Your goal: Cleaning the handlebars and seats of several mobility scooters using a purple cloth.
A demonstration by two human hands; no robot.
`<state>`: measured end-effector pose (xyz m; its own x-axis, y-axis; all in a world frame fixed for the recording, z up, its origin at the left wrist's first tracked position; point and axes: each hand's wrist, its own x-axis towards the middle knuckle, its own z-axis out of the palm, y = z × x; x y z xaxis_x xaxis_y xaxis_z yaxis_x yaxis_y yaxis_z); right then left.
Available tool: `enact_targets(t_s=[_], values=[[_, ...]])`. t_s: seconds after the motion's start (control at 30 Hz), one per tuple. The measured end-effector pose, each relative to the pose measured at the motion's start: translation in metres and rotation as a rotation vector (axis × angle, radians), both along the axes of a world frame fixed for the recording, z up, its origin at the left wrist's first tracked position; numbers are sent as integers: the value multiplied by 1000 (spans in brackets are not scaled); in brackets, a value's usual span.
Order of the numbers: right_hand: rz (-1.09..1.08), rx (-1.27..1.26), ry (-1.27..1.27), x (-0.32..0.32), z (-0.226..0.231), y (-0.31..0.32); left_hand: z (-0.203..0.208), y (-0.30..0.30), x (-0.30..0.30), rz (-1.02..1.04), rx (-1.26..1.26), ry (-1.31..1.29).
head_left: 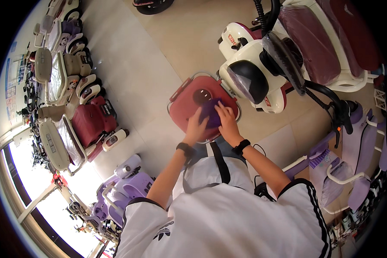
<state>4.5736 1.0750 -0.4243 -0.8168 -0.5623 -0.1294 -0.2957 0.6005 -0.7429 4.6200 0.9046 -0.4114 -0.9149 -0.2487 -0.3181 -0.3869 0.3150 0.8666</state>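
A dark purple cloth lies bunched on the red lid or seat in front of me, which has rounded corners and a metal rail around it. My left hand grips the cloth's left side, its fingertips partly hidden by the folds. From the right, my right hand has its fingers closed on the cloth's other edge. Just beyond the cloth, a dark round patch with small light marks shows on the red surface.
A cream and red electric scooter stands close at the right, its handlebar reaching toward me. Purple scooters are at the near left and near right. More scooters line the left side. Pale floor tiles lie between.
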Motion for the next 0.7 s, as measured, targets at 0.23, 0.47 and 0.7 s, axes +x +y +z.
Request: enact_targets(t_s=[0.23, 0.47, 0.7], values=[[-141, 47, 131, -64, -18, -36, -17, -27, -79, -53, -26, 68], [-72, 183, 160, -40, -38, -81, -79, -81, -38, -41, -89, 36], [128, 228, 191, -4, -49, -141, -97, -146, 11, -53, -72, -9]])
